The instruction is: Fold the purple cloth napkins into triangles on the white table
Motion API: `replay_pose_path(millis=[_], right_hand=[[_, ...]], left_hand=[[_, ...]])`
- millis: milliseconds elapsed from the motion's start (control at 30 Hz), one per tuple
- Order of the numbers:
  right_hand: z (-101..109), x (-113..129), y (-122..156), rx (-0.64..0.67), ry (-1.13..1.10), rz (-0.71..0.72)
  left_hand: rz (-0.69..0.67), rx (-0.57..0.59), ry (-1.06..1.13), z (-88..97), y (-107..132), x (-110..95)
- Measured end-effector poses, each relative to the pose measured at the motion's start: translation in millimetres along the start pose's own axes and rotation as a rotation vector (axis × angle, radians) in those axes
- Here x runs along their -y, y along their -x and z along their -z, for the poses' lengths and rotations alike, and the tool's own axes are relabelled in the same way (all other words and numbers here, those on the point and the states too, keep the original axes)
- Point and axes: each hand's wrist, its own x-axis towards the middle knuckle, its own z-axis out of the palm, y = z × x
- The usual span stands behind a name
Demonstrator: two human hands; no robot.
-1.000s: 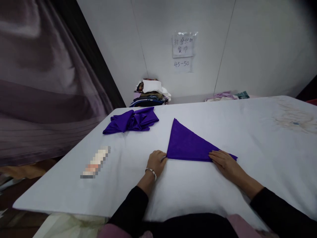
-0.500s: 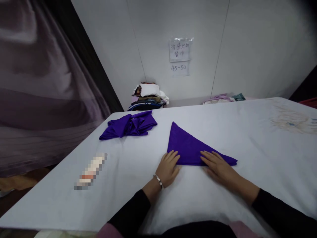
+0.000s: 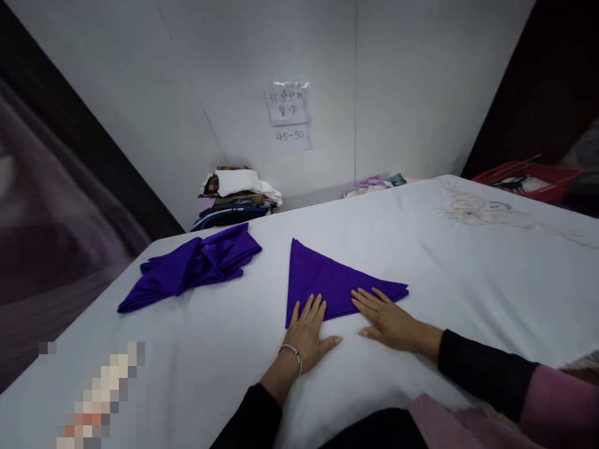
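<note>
A purple cloth napkin (image 3: 322,274), folded into a triangle, lies flat on the white-covered table (image 3: 224,368) in front of me. On its near left corner rests my left hand (image 3: 309,333), palm down with the fingers spread; a silver bracelet circles that wrist. My right hand (image 3: 386,321) lies flat, fingers extended, over the napkin's lower edge toward the right point. Neither hand grips the cloth. To the left, a heap of crumpled purple cloth (image 3: 191,265) sits apart from the triangle.
Behind the table stands a pile of folded clothes (image 3: 238,196) against the wall, with more fabric (image 3: 369,186) to its right. A red basket (image 3: 528,181) is at the far right. A pixelated object (image 3: 98,399) lies at the near left. Paper signs (image 3: 287,112) hang on the wall.
The view has swung to the right, so things appear farther left and the red basket shows. My left hand has spread its fingers and reaches farther onto the napkin's left corner.
</note>
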Motion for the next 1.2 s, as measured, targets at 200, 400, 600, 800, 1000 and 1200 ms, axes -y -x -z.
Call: replay_pose_path(millis=[200, 400, 600, 800, 1000, 1200], right_hand=[[7, -46, 64, -0.069, 0.057, -0.209], [13, -75, 95, -0.353, -0.182, -0.526], [17, -71, 74, -0.601, -0.255, -0.428], [13, -63, 45, -0.575, -0.015, -0.185], [7, -64, 46, -0.582, 0.147, -0.113], [2, -61, 59, -0.525, 0.109, -0.094]], left_hand=[[-0.014, -0.028, -0.009, -7.6, -2, 5], [-0.022, -0.125, 0.052, -12.1, -5, 11], [0.007, -0.44, 0.113, -8.2, -5, 17], [-0.012, -0.554, 0.067, 0.0, 5, 25], [0.012, -0.529, 0.049, 2.2, 9, 34], [0.101, -0.437, 0.067, 2.4, 19, 34]])
